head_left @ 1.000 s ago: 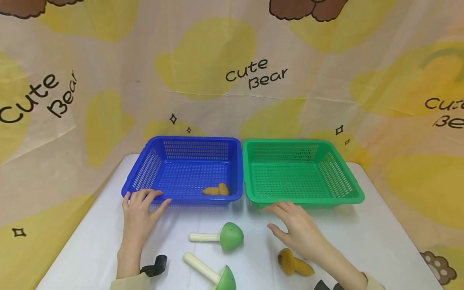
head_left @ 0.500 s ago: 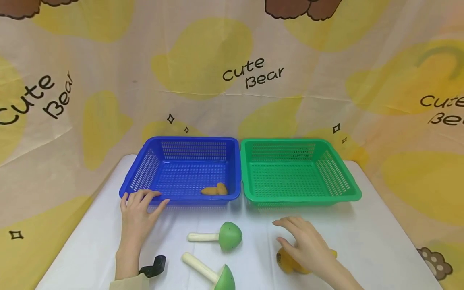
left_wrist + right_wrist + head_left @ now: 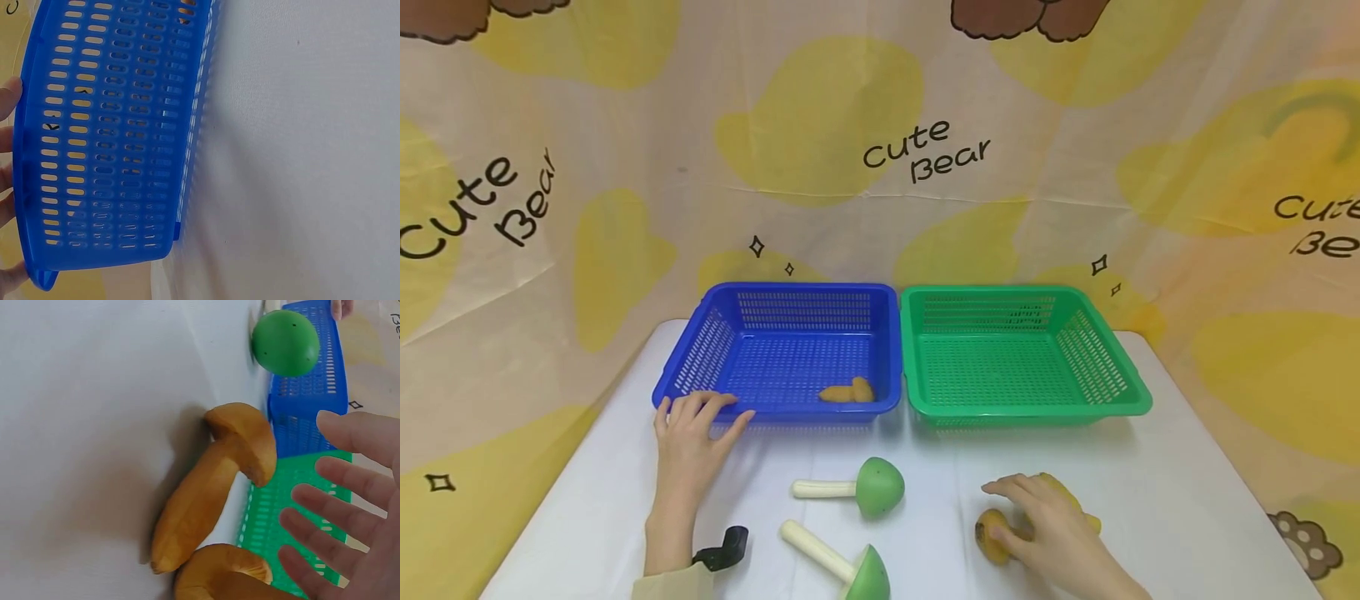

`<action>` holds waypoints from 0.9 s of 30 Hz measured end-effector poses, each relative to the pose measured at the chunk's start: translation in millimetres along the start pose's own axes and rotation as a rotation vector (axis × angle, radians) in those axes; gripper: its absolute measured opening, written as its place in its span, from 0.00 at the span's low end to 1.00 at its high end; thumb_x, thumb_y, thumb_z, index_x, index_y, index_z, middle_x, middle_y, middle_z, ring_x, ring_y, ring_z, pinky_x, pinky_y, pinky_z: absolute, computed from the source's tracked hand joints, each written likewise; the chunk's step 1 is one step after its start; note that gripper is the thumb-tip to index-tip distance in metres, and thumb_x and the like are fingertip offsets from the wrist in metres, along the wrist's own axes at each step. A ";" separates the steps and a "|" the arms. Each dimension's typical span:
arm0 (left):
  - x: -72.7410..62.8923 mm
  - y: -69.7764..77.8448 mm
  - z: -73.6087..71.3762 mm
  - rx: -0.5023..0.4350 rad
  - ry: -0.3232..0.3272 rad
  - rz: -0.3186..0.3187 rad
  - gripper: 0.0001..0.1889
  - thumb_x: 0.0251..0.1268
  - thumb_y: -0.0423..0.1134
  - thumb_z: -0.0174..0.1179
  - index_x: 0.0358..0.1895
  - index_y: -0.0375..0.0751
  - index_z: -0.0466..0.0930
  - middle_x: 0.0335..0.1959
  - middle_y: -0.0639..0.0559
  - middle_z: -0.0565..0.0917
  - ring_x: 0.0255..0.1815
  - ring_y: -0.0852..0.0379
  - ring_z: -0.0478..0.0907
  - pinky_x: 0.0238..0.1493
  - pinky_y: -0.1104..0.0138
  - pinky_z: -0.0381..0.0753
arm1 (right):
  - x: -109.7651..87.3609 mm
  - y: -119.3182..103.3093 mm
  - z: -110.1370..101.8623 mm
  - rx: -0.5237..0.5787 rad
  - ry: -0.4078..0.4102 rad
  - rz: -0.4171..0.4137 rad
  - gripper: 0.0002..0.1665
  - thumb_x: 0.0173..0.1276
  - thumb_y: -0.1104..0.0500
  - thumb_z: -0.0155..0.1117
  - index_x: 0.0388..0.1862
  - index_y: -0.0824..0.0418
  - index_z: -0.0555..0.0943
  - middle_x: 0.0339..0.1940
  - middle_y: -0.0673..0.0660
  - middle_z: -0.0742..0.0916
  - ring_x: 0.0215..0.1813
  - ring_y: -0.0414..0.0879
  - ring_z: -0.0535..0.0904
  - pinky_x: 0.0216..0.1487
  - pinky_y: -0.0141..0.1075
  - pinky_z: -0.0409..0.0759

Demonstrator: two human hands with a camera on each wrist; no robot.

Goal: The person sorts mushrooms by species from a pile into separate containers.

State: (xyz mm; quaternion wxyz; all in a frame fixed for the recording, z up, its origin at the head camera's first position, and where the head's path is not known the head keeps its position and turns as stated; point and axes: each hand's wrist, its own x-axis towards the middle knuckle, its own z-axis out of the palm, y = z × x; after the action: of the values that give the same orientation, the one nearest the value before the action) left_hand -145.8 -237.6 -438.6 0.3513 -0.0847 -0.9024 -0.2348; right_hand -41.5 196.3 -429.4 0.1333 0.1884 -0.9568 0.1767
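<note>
My left hand (image 3: 688, 446) rests its fingertips on the front rim of a blue basket (image 3: 790, 408), near its left corner; in the left wrist view the fingertips (image 3: 7, 100) show along the rim. A small brown toy mushroom (image 3: 846, 392) lies inside that basket. My right hand (image 3: 1052, 529) is over two yellow-brown toy mushrooms, its fingers extended and apart. One mushroom (image 3: 194, 506) lies with its cap (image 3: 991, 537) beside the thumb; the other mushroom (image 3: 219, 569) is partly hidden by the hand in the head view.
A green basket (image 3: 1022, 411) stands against the blue one's right side. Two toy mushrooms with green caps and white stems, an upper mushroom (image 3: 880, 487) and a lower mushroom (image 3: 868, 575), lie between the hands. A printed cloth (image 3: 820, 125) hangs behind the white table.
My right hand has moved back from the green basket's front edge, down and right to the yellow-brown mushrooms. My left hand stays at the blue rim.
</note>
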 end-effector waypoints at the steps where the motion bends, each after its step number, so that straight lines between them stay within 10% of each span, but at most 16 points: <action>1: 0.1 -0.3 -0.1 0.002 -0.001 0.000 0.16 0.46 0.41 0.73 0.38 0.38 0.83 0.38 0.43 0.80 0.48 0.40 0.72 0.67 0.35 0.53 | -1.7 -0.6 0.6 -0.004 -0.030 0.026 0.25 0.51 0.49 0.76 0.50 0.43 0.81 0.48 0.32 0.81 0.49 0.33 0.75 0.49 0.35 0.77; 8: 0.9 -1.3 -0.7 0.007 -0.005 -0.003 0.16 0.46 0.41 0.73 0.38 0.38 0.83 0.39 0.43 0.81 0.48 0.40 0.72 0.67 0.35 0.52 | -6.3 -5.4 -0.3 0.047 -0.248 0.182 0.28 0.55 0.48 0.73 0.56 0.40 0.77 0.53 0.34 0.80 0.58 0.37 0.75 0.55 0.43 0.79; 27: -0.1 -1.7 1.2 0.006 0.003 0.004 0.16 0.46 0.41 0.73 0.38 0.39 0.83 0.38 0.44 0.81 0.48 0.41 0.72 0.67 0.35 0.53 | -10.4 0.1 11.1 0.044 -0.335 0.096 0.33 0.52 0.51 0.74 0.58 0.48 0.76 0.53 0.42 0.81 0.51 0.41 0.79 0.51 0.42 0.81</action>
State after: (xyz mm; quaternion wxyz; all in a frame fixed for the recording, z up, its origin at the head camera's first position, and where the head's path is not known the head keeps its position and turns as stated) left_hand -147.0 -238.4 -440.1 0.3535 -0.0850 -0.9023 -0.2317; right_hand -34.4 195.3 -442.7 -0.0407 0.1721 -0.9695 0.1698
